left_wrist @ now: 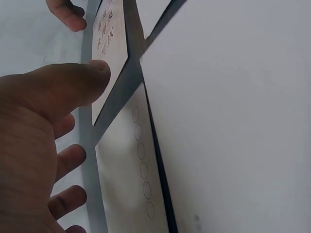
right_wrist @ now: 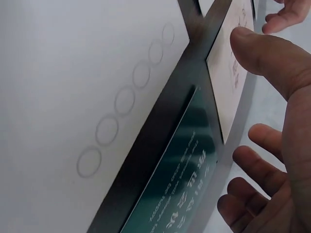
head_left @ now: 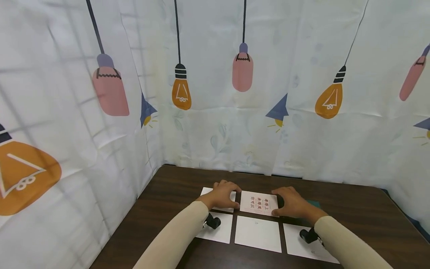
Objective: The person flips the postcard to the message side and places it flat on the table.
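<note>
A pale pink card [head_left: 258,203] with red Chinese writing lies flat in the back row, between my two hands. My left hand [head_left: 222,196] is at its left edge, fingers spread and loosely bent, the thumb [left_wrist: 82,85] against or just over the card. At the right edge is my right hand [head_left: 290,201], its thumb [right_wrist: 257,51] likewise at the card and its other fingers apart. Whether either hand touches the card is unclear. Beneath the left hand lies a white card [left_wrist: 116,170] with a line of circles; a dark green card [right_wrist: 170,179] with pale writing lies beneath the right.
In the front row lie a left white card [head_left: 221,231], a middle white card [head_left: 258,233] and a right white card [head_left: 293,243]. All rest on a dark wooden table [head_left: 161,201]. A curtain [head_left: 215,123] printed with lamps hangs behind and at the left.
</note>
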`<control>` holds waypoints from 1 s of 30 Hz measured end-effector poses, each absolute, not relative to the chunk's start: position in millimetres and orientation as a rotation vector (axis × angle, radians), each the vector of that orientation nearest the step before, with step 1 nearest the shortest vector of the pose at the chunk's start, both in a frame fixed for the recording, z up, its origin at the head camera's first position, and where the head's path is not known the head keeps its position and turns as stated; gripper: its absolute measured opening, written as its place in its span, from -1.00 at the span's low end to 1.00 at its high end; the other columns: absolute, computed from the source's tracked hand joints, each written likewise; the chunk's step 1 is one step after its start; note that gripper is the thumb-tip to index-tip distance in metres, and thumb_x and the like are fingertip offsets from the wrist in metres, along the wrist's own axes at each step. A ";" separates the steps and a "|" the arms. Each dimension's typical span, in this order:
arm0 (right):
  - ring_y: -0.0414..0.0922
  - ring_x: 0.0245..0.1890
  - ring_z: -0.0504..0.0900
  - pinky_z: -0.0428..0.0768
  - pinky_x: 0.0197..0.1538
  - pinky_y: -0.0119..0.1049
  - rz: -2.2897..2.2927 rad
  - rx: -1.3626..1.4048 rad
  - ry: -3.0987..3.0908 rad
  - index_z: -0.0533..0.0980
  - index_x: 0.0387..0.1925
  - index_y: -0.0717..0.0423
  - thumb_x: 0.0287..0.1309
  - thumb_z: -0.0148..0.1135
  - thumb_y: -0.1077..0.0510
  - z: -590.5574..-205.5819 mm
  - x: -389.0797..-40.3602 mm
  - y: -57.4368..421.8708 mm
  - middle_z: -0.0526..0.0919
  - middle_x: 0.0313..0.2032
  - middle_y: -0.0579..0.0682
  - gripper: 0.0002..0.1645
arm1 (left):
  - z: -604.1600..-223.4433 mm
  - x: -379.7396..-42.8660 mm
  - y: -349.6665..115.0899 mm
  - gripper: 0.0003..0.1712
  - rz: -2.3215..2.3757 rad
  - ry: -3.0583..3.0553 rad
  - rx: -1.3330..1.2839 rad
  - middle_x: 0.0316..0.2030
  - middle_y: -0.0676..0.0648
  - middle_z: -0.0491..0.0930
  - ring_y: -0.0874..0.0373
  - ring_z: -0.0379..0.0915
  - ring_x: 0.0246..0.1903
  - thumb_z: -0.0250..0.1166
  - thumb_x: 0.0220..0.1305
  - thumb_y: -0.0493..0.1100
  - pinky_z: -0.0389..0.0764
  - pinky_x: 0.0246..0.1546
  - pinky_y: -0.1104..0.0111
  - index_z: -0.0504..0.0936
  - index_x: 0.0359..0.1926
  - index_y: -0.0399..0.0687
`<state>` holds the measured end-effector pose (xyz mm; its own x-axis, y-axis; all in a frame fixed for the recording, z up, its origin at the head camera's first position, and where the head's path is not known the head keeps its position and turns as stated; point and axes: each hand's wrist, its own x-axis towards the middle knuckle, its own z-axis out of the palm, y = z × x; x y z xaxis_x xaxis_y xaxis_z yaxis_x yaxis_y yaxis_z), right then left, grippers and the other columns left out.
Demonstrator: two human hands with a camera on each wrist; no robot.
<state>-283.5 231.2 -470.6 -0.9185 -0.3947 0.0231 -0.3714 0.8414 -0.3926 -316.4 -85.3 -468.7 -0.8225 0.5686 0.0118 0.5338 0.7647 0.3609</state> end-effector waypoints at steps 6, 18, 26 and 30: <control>0.37 0.35 0.25 0.24 0.30 0.36 -0.554 -0.616 2.951 0.48 0.32 0.18 -0.12 0.64 -0.26 -468.6 -286.0 236.4 0.45 0.32 0.26 0.04 | -466.3 -318.2 -79.5 -0.35 0.523 2.861 0.868 0.25 0.13 0.51 0.02 0.23 0.28 0.52 0.13 0.18 0.18 0.17 0.04 0.62 0.25 0.21; 0.42 0.35 0.19 0.16 0.29 0.45 -0.516 -0.616 2.927 0.47 0.34 0.18 -0.17 0.65 -0.29 -462.1 -287.3 237.4 0.36 0.36 0.31 0.10 | -466.1 -318.2 -74.3 -0.31 0.443 2.886 0.834 0.30 0.08 0.44 0.02 0.20 0.28 0.52 0.12 0.23 0.18 0.10 0.08 0.60 0.26 0.24; 0.43 0.37 0.15 0.22 0.23 0.47 -0.509 -0.570 2.928 0.49 0.31 0.16 -0.21 0.66 -0.31 -463.9 -286.4 235.6 0.30 0.37 0.36 0.10 | -461.1 -316.6 -71.6 -0.30 0.431 2.870 0.814 0.30 0.05 0.44 0.01 0.19 0.26 0.53 0.11 0.20 0.15 0.10 0.06 0.60 0.27 0.19; 0.41 0.36 0.15 0.22 0.23 0.47 -0.498 -0.542 2.930 0.54 0.25 0.13 -0.25 0.68 -0.31 -464.3 -288.1 234.1 0.29 0.37 0.36 0.05 | -460.8 -316.8 -71.6 -0.28 0.420 2.859 0.796 0.30 0.05 0.43 0.02 0.18 0.26 0.54 0.11 0.20 0.14 0.08 0.07 0.60 0.29 0.19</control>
<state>-288.1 234.1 -464.3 -0.9286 -0.3666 -0.0574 -0.3271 0.8817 -0.3399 -316.8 -71.6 -460.8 -0.8494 0.5239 -0.0631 0.4836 0.8207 0.3042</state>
